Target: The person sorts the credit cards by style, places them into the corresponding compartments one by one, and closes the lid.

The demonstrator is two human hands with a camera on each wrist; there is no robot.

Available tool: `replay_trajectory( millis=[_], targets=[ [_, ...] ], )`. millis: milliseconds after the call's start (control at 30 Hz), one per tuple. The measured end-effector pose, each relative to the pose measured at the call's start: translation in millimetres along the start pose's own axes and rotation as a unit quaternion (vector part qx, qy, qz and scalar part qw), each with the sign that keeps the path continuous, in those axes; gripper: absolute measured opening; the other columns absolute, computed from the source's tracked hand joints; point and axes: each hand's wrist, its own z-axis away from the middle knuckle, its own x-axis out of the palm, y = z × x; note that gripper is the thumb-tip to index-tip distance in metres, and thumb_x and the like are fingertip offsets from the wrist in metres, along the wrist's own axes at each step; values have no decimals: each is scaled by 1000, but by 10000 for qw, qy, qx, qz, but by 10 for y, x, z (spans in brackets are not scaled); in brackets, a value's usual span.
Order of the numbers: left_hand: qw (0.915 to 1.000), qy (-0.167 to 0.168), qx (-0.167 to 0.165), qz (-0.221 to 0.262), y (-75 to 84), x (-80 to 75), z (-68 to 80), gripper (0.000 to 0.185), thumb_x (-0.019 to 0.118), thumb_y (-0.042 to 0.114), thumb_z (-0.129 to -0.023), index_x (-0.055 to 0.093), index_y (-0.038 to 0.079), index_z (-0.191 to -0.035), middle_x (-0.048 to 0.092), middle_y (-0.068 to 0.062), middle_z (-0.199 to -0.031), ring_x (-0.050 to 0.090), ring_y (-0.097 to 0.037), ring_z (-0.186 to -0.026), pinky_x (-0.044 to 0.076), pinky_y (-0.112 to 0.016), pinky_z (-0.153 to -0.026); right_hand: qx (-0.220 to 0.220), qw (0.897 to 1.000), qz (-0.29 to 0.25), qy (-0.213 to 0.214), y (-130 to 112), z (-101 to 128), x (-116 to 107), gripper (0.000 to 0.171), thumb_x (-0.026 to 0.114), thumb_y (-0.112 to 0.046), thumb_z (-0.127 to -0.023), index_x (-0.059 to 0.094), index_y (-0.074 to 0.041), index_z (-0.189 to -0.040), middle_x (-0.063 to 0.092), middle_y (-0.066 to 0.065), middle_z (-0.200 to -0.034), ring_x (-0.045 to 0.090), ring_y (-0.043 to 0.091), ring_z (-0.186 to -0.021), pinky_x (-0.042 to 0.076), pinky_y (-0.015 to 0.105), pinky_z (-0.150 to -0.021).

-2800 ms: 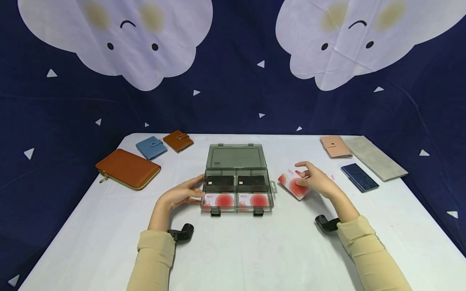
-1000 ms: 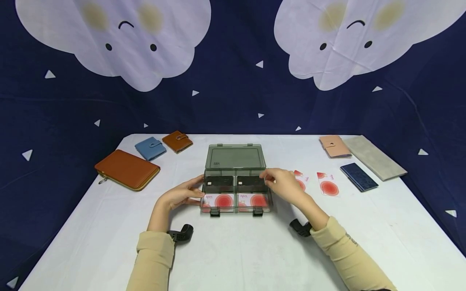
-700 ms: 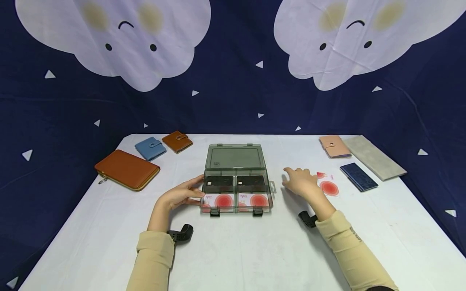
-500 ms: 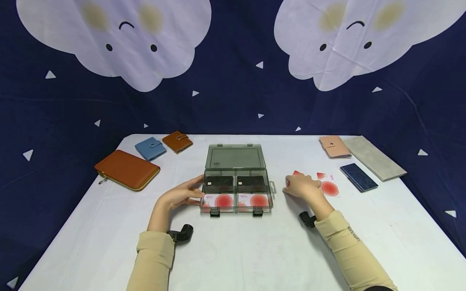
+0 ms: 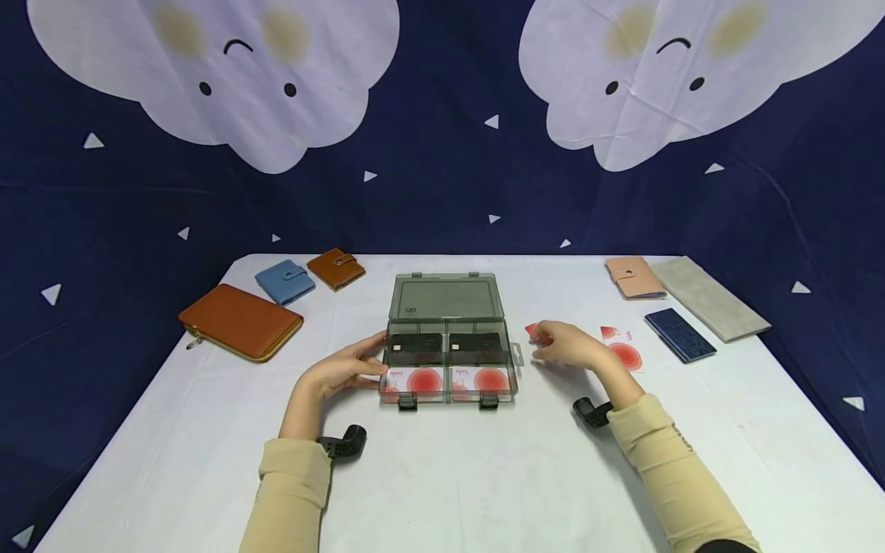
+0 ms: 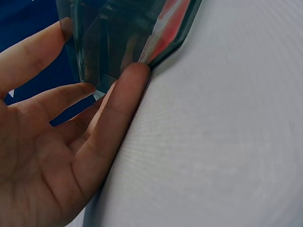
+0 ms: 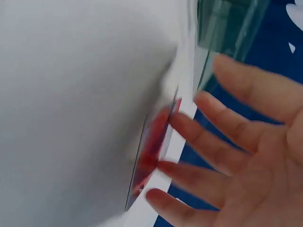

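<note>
Pinching a red-and-white card [image 5: 532, 332] at its edge, your right hand [image 5: 568, 347] holds it tilted just above the tabletop [image 5: 484, 476], just beside the right wall of the smoky plastic box [image 5: 448, 361]. Your left hand [image 5: 346, 370] rests on the box's left side, fingers straight against it. Inside, 2 dark cards sit behind 2 red-and-white ones, lid tipped back. 1 more card [image 5: 624, 352] lies flat to the right, near a navy wallet [image 5: 681, 335].

Navy cloud backdrop [image 5: 442, 192] — white table [image 5: 456, 476]
</note>
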Motion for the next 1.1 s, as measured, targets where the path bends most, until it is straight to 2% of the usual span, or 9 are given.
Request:
replay_trajectory(
  millis=[67,133,233,300,467,567,733,933,1100],
  targets=[
    [10000,15,-14,3,3,1,4,81,57,3,-86,6,5,-149,59,-13,-109,59,-13,-89,48,-42,-92,295,9993,115,210,30,-6,-20,35,68,-8,-78,55,5,-108,56,20,-95,53,29,-82,47,39,-69],
    [10000,18,-20,3,4,3,3,81,58,3,-86,6,5,-149,59,-13,-110,60,-13,-90,48,-42,-92,843,9953,372,297,47,-5,-35,46,71,-13,-76,52,3,-114,53,24,-102,52,38,-90,47,48,-72],
    [10000,28,-31,-6,2,3,-2,82,58,4,-86,7,5,-149,59,-13,-110,60,-13,-90,48,-42,-92,1623,9834,775,242,74,3,-54,61,74,-22,-73,46,1,-121,48,30,-113,46,47,-102,42,60,-76],
    [10000,30,-31,-19,1,3,-5,82,59,4,-86,7,5,-149,59,-13,-109,60,-14,-90,48,-42,-92,1821,9802,761,162,98,7,-70,66,75,-26,-72,42,2,-123,48,32,-114,45,48,-104,41,61,-78],
    [10000,41,-36,-13,3,3,-2,82,59,4,-85,7,5,-149,60,-12,-108,60,-14,-90,48,-42,-92,1550,9869,448,82,178,-7,-103,66,75,-23,-73,40,10,-118,52,30,-102,49,38,-91,44,50,-80],
    [10000,41,-36,-5,4,3,0,82,59,4,-85,7,5,-149,60,-12,-108,60,-14,-90,49,-42,-92,1468,9879,487,98,211,-23,-114,63,76,-23,-71,45,13,-113,54,29,-102,50,39,-92,44,50,-82],
    [10000,25,-19,4,3,1,-2,82,58,4,-86,7,5,-149,58,-16,-113,60,-14,-90,48,-42,-92,1441,9864,732,287,227,-40,-133,54,76,-24,-70,54,11,-104,54,29,-102,51,44,-94,44,53,-80],
    [10000,18,-10,-17,2,3,1,80,58,3,-86,7,5,-149,56,-20,-117,60,-14,-91,48,-42,-92,1309,9844,236,1150,194,-29,-153,32,64,-10,-79,53,3,-105,62,23,-95,56,36,-85,45,49,-72],
    [10000,37,-12,-46,7,7,-1,80,58,4,-86,7,5,-149,55,-21,-118,59,-14,-91,48,-42,-92,960,9788,-77,1809,84,-5,-172,27,61,-10,-84,54,0,-109,63,21,-94,59,34,-80,45,44,-65]
  ],
)
